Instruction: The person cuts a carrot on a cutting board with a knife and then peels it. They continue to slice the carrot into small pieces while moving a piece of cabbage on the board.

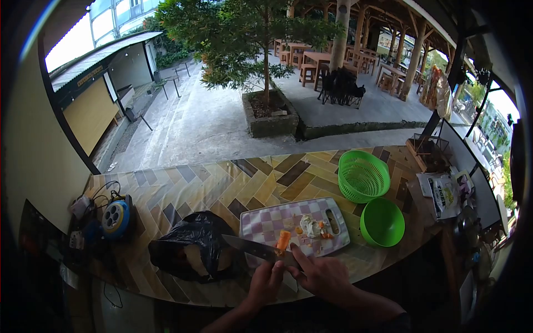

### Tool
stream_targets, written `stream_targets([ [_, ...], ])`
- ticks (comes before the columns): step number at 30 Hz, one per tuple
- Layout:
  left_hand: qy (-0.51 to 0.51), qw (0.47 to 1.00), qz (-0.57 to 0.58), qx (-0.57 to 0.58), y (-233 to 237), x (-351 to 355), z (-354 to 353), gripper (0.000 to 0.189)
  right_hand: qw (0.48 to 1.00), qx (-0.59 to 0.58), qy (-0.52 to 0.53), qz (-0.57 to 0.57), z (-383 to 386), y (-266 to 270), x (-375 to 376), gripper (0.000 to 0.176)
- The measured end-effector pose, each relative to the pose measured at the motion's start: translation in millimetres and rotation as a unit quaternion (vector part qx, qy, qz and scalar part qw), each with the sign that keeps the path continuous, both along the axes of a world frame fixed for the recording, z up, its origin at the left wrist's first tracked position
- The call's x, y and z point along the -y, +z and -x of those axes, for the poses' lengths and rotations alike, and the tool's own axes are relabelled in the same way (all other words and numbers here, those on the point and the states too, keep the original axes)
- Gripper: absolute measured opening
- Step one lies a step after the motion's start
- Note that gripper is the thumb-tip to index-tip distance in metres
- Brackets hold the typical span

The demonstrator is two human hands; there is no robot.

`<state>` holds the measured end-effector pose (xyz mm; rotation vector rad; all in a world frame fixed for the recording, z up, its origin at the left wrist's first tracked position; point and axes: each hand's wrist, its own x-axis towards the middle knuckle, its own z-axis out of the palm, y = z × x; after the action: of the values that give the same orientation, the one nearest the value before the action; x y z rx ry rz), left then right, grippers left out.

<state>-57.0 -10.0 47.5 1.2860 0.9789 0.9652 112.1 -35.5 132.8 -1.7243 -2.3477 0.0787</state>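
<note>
A knife [250, 245] points left over the near edge of a pink-and-white checkered cutting board [261, 221]. My right hand [323, 273] is closed round its handle end, index finger stretched toward an orange piece that looks like carrot [283, 241]. Close against the knife from below is my left hand [265, 284], its fingers closed; what they hold is hidden. The orange piece stands just above the blade. On the board's right part lie a crumpled whitish item [312, 226] and small orange scraps [326, 235].
Left of the board sits a black plastic bag [206, 236], with a blue-and-yellow cable reel [115, 217] beyond it. A green basket [363, 176] and green bowl [382, 222] stand at right. Packets [444, 195] and a wooden box [428, 154] are farther right.
</note>
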Motion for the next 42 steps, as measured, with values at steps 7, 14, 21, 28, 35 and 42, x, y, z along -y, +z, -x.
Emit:
stream_targets([
  [7,0.028,0.996,-0.062,-0.054,-20,-2,0,0.038,1.0,-0.002,-0.008,0.011,3,3,-1,0.05],
  [14,0.039,0.994,-0.096,-0.029,9,-2,0,0.036,1.0,-0.029,-0.005,-0.006,-1,2,-7,0.053],
  [21,0.02,0.998,0.008,0.059,18,-5,-3,0.023,0.999,-0.036,-0.016,-0.029,-2,-1,-14,0.054],
  [28,0.043,0.998,-0.018,0.039,23,-4,-5,0.024,0.996,-0.07,-0.06,-0.005,-7,-2,-20,0.054],
  [35,-0.029,0.985,0.054,0.163,18,-9,-3,0.04,0.993,-0.109,-0.029,-0.02,-17,-4,-23,0.053],
  [42,-0.076,0.969,0.124,0.198,-1,-13,3,0.029,0.996,-0.082,0.012,0.031,-9,-5,-15,0.053],
])
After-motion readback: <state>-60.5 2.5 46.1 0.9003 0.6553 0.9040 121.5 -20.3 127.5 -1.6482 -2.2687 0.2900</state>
